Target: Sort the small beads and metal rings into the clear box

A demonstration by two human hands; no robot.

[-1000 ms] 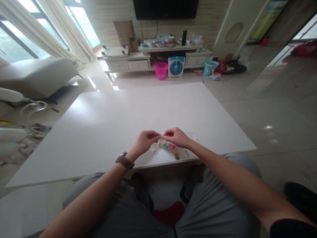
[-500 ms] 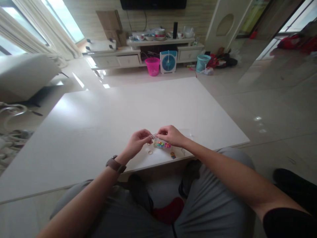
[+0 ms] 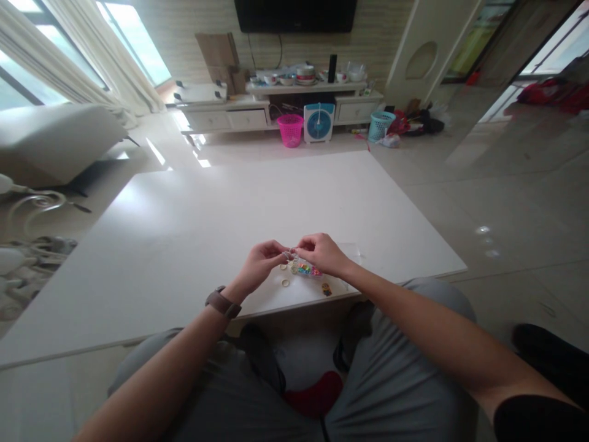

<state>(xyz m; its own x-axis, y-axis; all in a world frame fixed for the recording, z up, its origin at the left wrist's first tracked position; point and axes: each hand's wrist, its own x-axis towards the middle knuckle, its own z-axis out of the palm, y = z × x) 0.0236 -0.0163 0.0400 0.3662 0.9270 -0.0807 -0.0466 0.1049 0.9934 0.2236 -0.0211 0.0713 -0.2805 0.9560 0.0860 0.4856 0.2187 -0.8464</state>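
Near the front edge of the white table (image 3: 207,227), my left hand (image 3: 264,261) and my right hand (image 3: 319,253) nearly meet. Both pinch a thin, pale ring-like piece (image 3: 289,253) between their fingertips; its details are too small to tell. Just below them lies a small clear case with colourful beads (image 3: 309,270), partly under my right hand. Pale rings lie beside it, one of them apart (image 3: 285,283). A small yellow and blue figure (image 3: 326,289) is close to the table's edge. A clear lid or tray (image 3: 350,250) rests behind my right wrist.
Beyond the table stand a pink basket (image 3: 291,131), a blue and white fan (image 3: 319,123) and a light blue basket (image 3: 381,126), before a low cabinet (image 3: 211,121) holding dishes. A curled metal frame (image 3: 34,205) is at the left. My knees are under the table's front edge.
The camera view has shifted slightly, so the whole scene sits a little lower and further right. Both hands keep their pinch on the pale piece, with only slight finger movement.
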